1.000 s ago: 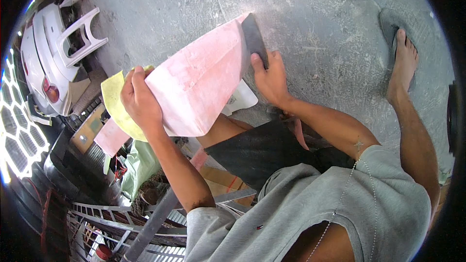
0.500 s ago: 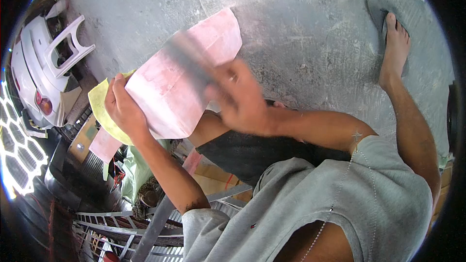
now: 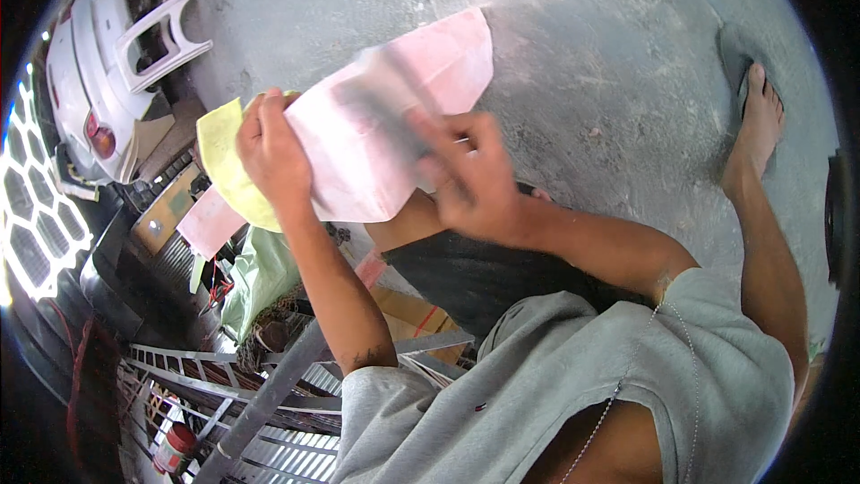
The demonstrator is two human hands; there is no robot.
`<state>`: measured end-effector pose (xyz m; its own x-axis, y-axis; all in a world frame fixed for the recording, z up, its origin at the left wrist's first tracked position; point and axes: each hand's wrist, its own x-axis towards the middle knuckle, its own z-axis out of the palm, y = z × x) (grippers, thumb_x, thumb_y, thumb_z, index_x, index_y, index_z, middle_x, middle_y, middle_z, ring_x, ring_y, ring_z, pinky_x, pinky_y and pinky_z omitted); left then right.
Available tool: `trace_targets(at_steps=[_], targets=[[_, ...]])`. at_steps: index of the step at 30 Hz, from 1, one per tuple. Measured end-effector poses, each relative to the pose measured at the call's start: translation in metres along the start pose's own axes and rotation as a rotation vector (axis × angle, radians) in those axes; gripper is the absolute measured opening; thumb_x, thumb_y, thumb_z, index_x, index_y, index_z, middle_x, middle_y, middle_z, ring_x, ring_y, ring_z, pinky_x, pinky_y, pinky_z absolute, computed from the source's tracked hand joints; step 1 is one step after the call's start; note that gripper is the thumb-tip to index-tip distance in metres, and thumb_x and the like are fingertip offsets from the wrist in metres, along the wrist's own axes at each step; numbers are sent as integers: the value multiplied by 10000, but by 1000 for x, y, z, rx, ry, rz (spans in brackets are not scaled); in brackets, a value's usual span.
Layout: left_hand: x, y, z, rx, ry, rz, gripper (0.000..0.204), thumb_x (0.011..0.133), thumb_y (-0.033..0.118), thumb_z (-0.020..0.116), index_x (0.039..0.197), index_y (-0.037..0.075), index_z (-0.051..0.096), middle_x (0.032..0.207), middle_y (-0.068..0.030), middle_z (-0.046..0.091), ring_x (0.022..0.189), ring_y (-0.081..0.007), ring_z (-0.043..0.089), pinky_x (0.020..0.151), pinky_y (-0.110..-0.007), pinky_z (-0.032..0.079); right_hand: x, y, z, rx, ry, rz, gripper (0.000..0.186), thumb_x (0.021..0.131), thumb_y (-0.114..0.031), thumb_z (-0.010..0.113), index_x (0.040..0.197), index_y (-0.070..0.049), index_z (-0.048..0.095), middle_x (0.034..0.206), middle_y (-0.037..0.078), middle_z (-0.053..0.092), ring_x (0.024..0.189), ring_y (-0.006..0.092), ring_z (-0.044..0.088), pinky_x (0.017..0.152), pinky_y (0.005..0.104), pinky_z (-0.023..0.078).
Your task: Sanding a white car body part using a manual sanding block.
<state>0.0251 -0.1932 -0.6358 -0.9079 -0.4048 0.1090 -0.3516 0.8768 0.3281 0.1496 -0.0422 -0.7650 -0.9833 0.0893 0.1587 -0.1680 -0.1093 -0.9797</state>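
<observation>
A pale pink panel (image 3: 457,63) with a yellow end (image 3: 219,139) lies slanted across my bent leg. My left hand (image 3: 276,157) grips it near the yellow end, fingers curled over the far edge. My right hand (image 3: 479,184), partly blurred by motion, is wrapped round one end of a long, flat grey block (image 3: 385,94). The block lies against the panel's pink face. Motion smears the block, so its exact kind and working side cannot be made out.
A white plastic stool (image 3: 161,40) and a white car bumper (image 3: 90,81) with a red light stand at far left. Below my left arm are a pale green bag (image 3: 260,282) and a grey metal ladder (image 3: 260,403). Grey concrete floor (image 3: 591,36) spreads beyond the panel.
The whole view has swung, shifting the panel and surroundings rightward in the picture. My right hand and the block remain in blurred motion at the panel; my left hand keeps its grip.
</observation>
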Motion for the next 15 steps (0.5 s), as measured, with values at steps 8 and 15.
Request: trace_targets(at_steps=[8, 15], targets=[[2, 2, -2, -15, -104, 24, 355, 958, 248, 583, 837, -61, 708, 762, -113, 690, 738, -174, 597, 736, -331, 474, 19, -19, -9, 56, 21, 103, 307, 988, -189, 672, 1151, 66, 622, 1039, 203, 539, 952, 321, 553, 845, 424, 463], [9, -5, -6, 20, -116, 98, 338, 946, 267, 601, 821, -21, 727, 740, -167, 671, 698, -273, 620, 740, -399, 483, 12, 73, -26, -165, 70, 686, 371, 1000, -289, 636, 1128, 58, 637, 1006, 261, 620, 950, 406, 619, 867, 496, 482]])
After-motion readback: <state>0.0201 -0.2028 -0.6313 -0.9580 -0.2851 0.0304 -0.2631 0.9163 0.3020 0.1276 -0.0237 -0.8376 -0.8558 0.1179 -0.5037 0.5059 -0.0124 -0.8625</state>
